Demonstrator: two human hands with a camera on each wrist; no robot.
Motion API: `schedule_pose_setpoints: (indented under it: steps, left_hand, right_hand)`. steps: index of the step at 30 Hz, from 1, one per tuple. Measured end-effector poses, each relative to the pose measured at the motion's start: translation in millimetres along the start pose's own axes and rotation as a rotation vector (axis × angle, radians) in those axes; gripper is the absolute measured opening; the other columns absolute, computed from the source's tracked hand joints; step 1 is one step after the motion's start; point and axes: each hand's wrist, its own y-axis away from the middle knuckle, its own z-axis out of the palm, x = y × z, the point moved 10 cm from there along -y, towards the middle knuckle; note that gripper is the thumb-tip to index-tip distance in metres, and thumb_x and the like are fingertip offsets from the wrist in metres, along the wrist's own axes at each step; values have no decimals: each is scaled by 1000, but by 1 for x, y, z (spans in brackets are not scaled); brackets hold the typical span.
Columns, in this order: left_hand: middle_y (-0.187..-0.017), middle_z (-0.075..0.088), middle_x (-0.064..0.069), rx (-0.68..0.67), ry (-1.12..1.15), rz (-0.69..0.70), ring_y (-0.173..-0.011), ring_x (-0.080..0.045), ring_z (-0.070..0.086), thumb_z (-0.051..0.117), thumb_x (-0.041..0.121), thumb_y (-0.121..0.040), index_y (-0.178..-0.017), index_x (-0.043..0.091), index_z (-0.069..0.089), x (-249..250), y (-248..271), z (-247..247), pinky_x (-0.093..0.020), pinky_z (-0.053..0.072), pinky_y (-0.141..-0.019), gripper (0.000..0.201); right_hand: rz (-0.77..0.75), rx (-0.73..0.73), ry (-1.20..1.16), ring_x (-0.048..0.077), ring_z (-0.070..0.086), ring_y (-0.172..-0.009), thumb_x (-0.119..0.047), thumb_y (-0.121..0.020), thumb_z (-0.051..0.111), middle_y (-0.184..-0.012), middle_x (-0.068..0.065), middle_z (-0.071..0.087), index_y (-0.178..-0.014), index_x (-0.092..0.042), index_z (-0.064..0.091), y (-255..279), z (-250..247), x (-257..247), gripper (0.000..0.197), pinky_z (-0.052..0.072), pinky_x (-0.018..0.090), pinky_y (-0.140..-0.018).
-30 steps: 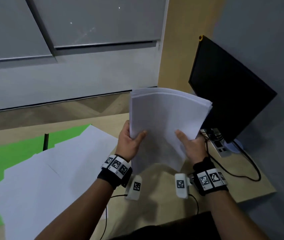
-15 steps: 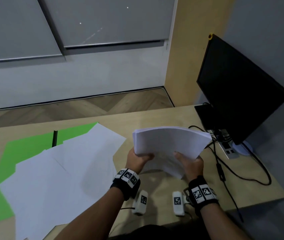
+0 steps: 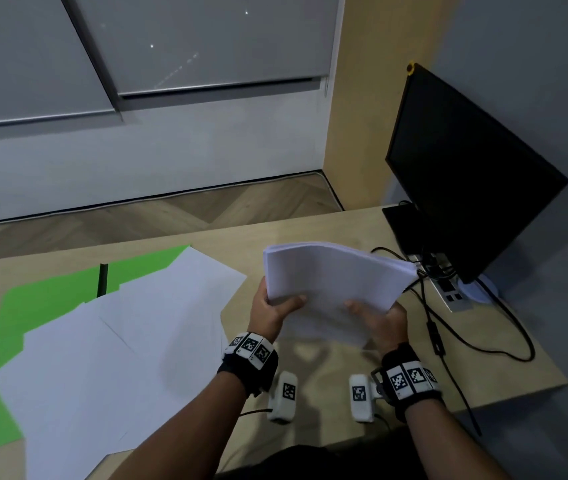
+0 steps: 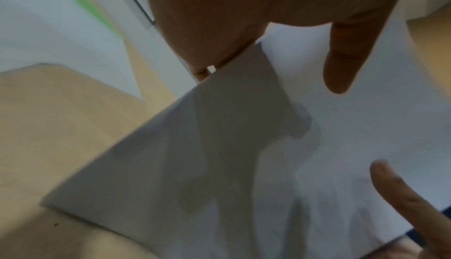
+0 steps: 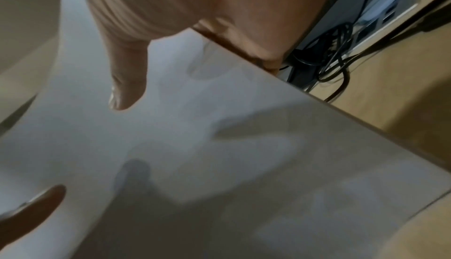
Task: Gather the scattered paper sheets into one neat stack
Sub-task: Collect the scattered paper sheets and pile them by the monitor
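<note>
Head view: our left hand point(image 3: 270, 308) and right hand point(image 3: 381, 317) clamp the thick white paper stack point(image 3: 336, 275) by its near edge, above the bench point(image 3: 310, 403) right of the loose white sheets point(image 3: 120, 334). We judge it limp and slippery; support both sides.

grey wall with drawn blinds point(image 3: 206, 39), herringbone wood floor point(image 3: 158, 216), yellow pillar point(image 3: 362, 98), wooden desk point(image 3: 310, 233), dim light

A thick white paper stack point(image 3: 336, 275) is held tilted above the table point(image 3: 310, 233), bowed, its lower edge apparently resting there. Left of it, loose white sheets point(image 3: 113, 344) lie overlapping and fanned, flat.
</note>
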Motion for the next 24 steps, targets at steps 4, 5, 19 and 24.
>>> schedule_pose_setpoints:
  steps: [4, 5, 19, 24]
  left_hand:
    - [-114, 68, -9, -33, -16, 35, -106, -28, 66, 90, 31, -56, -122, 16, 55, 6, -1, 0, -52, 55, -90, 76]
    - [-115, 68, -8, -28, -14, 41, -106, -27, 65, 91, 31, -56, -123, 17, 53, 7, 0, 0, -51, 55, -90, 77]
    - [-112, 69, 0, 14, -9, 200, -105, -20, 66, 87, 35, -68, -121, 25, 55, 50, 2, -1, -41, 56, -89, 63]
    - [-113, 67, 5, 9, -8, 224, -106, -18, 65, 82, 37, -72, -126, 24, 53, 61, 1, 2, -35, 55, -89, 63]
  right_hand:
    - [-49, -35, -3, 19, 69, -73, -28, -52, 94, -82, 5, 73, -86, -11, 69, -1, 1, -15, 45, 57, 27, -59]
    - [-53, -44, -15, 19, 71, -76, -33, -47, 93, -84, 5, 74, -89, -11, 70, -1, 3, -16, 52, 59, 31, -63]
    - [-128, -86, -60, 6, 71, -71, -24, -45, 92, -78, -7, 75, -89, -17, 70, 2, 12, -38, 49, 57, 24, -61]
    - [-186, -21, -98, 10, 72, -77, -29, -46, 97, -83, -2, 75, -95, -18, 69, -3, 9, -54, 58, 56, 24, -63]
